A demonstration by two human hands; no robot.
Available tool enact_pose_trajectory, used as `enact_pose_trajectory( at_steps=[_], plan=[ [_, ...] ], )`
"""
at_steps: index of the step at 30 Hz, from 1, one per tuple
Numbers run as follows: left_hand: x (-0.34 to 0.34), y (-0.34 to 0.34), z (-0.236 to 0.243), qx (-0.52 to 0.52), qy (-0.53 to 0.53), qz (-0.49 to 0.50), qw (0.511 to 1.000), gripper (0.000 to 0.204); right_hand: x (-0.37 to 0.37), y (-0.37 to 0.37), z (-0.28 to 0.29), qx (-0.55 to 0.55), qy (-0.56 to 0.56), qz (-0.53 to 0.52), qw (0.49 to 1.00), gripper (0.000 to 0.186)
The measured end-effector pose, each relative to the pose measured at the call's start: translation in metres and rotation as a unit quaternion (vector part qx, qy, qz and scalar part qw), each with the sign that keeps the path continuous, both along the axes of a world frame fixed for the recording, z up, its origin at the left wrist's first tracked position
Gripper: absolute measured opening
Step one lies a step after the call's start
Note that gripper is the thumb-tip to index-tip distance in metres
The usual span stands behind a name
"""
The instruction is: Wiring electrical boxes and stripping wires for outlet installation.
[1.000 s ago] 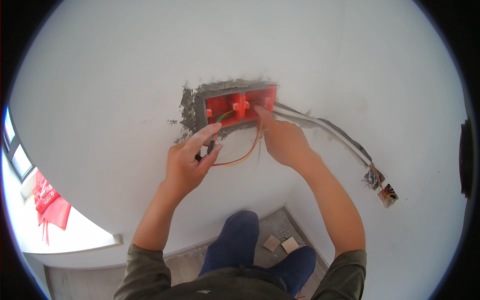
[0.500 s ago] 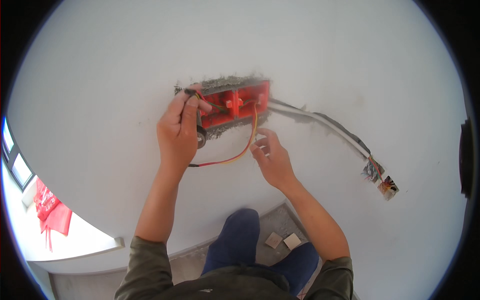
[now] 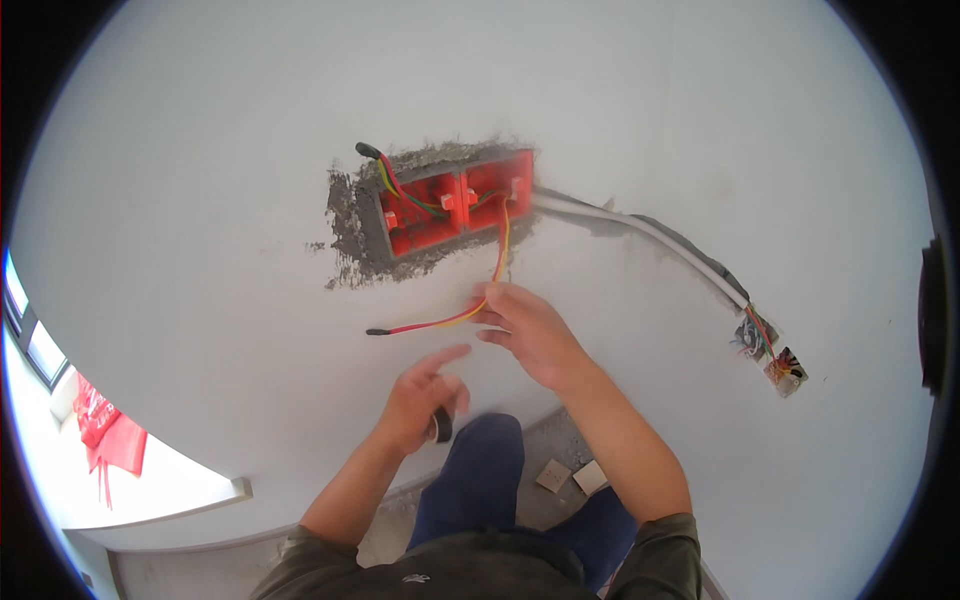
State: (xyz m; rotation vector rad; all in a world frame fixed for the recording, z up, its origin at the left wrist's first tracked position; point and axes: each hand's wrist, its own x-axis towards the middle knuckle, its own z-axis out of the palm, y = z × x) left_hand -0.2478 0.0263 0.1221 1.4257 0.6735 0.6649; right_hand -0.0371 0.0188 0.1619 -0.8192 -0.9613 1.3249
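Note:
A red double wall box (image 3: 425, 240) sits in a rough cemented recess in the white wall. From its right half hangs a bundle of red and yellow wires (image 3: 440, 322) that curves left to a black-wrapped end. My right hand (image 3: 530, 335) has its thumb and forefinger closed on this bundle below the box. Lower left, my left hand (image 3: 412, 405) points its forefinger toward the wires, while its other fingers hold a roll of black tape (image 3: 443, 425). Another bundle of red, yellow and green wires (image 3: 393, 180), also black-tipped, sticks up out of the box's left half.
A pale conduit (image 3: 650, 238) runs in a chased groove from the box down right to two smaller openings (image 3: 770, 350) with loose coloured wires. Two pale square plates (image 3: 553, 476) lie on the floor by my knees. Red bags (image 3: 115, 440) hang beside the window at the left.
My left hand has let go of the upper wire bundle and dropped down with the tape roll, leaving the bundle standing out of the box. My right hand has moved slightly left onto the lower wires.

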Motion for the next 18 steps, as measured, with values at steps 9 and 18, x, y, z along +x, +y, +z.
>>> enact_pose_trajectory(
  at_steps=[9, 18],
  plan=[
    [0.029, 0.018, -0.016, 0.517, -0.088, 0.028, 0.851, 0.046, 0.021, -0.004, -0.015, 0.000, 0.005, -0.006, 1.000, 0.027],
    [0.039, 0.021, -0.053, 0.485, 0.077, 0.120, 0.863, 0.039, 0.055, -0.056, -0.085, 0.044, -0.070, -0.109, 0.991, 0.049]
  ],
)
